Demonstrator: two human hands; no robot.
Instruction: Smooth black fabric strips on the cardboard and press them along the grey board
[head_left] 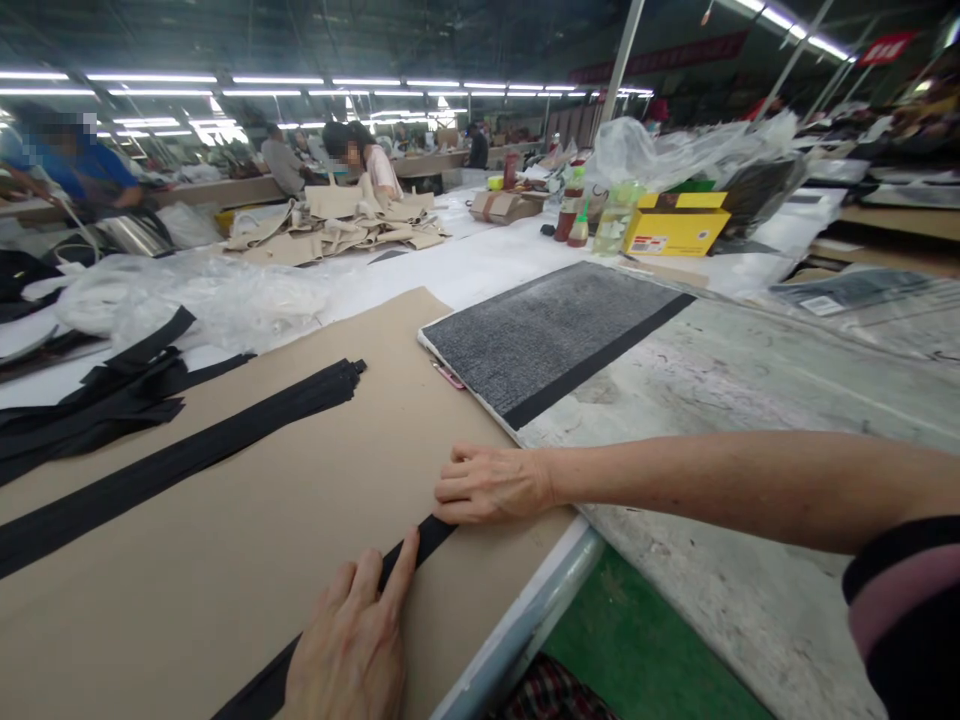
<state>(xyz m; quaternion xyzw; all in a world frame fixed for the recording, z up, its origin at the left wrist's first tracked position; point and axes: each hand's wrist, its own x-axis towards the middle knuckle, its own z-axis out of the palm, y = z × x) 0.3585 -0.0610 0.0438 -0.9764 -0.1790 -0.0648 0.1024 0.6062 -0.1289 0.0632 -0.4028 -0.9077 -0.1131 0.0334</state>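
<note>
A narrow black fabric strip (pixel 427 537) lies diagonally on a sheet of brown paper (pixel 262 520) near the table's front edge. My left hand (pixel 356 640) rests flat on the strip, fingers stretched out and pressing it down. My right hand (pixel 491 483) lies at the strip's far end with fingers extended along the paper, touching the strip's tip. A second, longer bundle of black strips (pixel 225 440) runs diagonally across the paper further back.
A grey textured mat with a black band (pixel 547 335) lies to the right, a pink clip (pixel 450 377) at its corner. Loose black strips (pixel 97 395), clear plastic (pixel 225 295), beige fabric pieces (pixel 337 225), bottles (pixel 574 215) and a yellow box (pixel 675 225) sit behind. Other people work at far tables.
</note>
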